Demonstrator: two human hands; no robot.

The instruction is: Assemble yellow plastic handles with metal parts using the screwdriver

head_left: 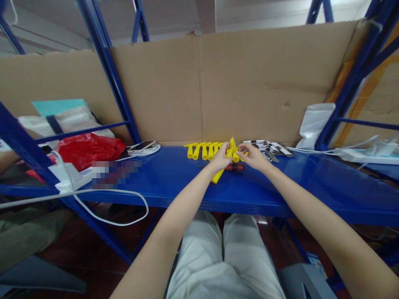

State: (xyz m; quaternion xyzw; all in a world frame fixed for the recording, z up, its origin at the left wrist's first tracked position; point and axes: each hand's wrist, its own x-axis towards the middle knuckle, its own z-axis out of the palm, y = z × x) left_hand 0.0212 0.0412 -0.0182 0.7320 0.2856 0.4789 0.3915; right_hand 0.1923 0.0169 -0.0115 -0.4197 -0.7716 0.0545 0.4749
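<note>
My left hand (220, 160) is closed around a yellow T-shaped plastic handle (217, 177), whose wide end sticks out below the palm toward me. The handle's upper end rises between my two hands. Close by on its right, my right hand (253, 157) has thumb and fingers curled together in a pinch; whatever is between the fingertips is too small to make out. Behind my hands, several similar yellow handles (195, 152) stand in a row along the cardboard. Under my hands lies a screwdriver (236, 167) with a red and black grip, its thin shaft pointing left.
Several black-and-white flat pieces (270, 147) lie right of my hands. A white pouch (314, 124) leans at the right post. Left are a phone (142, 146) on coiled white cable, a red bag (90, 149) and a power strip (70, 176). The blue shelf (174, 182) has cardboard behind.
</note>
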